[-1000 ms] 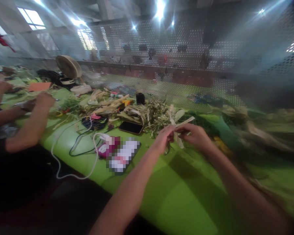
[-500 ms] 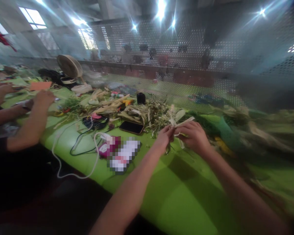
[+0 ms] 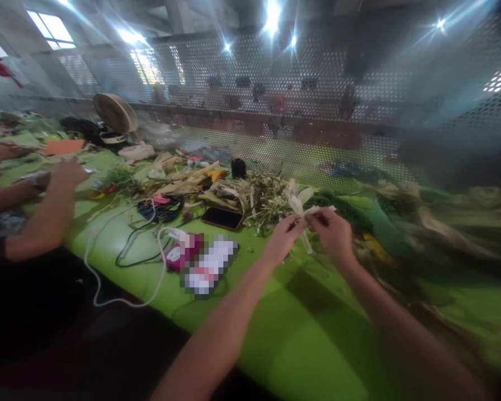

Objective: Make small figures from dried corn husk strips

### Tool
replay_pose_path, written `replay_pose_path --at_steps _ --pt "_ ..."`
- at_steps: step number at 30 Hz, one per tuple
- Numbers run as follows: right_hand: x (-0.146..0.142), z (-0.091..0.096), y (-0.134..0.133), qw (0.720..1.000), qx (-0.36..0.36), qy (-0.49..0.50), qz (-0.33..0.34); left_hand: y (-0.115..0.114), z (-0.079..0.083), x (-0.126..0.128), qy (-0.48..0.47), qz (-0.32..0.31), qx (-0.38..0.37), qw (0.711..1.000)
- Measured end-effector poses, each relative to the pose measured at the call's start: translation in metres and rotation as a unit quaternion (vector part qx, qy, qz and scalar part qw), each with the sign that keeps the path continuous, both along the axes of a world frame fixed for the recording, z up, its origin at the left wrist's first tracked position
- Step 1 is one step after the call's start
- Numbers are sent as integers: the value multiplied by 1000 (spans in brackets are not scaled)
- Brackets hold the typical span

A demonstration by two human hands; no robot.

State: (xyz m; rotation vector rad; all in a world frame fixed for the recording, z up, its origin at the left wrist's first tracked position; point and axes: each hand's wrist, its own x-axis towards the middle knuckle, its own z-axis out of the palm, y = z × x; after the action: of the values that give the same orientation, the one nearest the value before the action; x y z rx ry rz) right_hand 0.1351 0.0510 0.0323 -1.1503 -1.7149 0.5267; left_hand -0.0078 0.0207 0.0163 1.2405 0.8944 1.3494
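Pale dried husk strips fan up and out between my two hands, held above the green table. My left hand is closed, pinching the bunch from its left side with thumb and fingers. From the right, my right hand is closed on the same bunch, close to the left fingertips. One strip hangs down between the hands. Exactly how the strips cross or join is hidden by the fingers. Behind the hands lies a heap of thin dried stems and husk pieces.
Left of my arms lie a black phone, a maroon packet, a pixelated white item and a looped white cable. A dark cylinder and a fan stand farther back. Another person's arms work at far left.
My hands have turned slightly around the husk bunch, and the strips now stand more upright, with one hanging below. The co-worker's hand at the left has shifted a little.
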Motion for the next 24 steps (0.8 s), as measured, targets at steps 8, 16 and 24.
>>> replay_pose_path --at_steps 8,16,24 --pt "-14 -6 -6 996 13 86 3 9 -10 -4 -33 109 -30 993" --pt "-15 -9 -2 975 -89 192 64 9 -9 -4 -75 113 -61 989" --pt "-3 -2 -4 987 144 -38 54 11 -6 -10 199 100 24 975"
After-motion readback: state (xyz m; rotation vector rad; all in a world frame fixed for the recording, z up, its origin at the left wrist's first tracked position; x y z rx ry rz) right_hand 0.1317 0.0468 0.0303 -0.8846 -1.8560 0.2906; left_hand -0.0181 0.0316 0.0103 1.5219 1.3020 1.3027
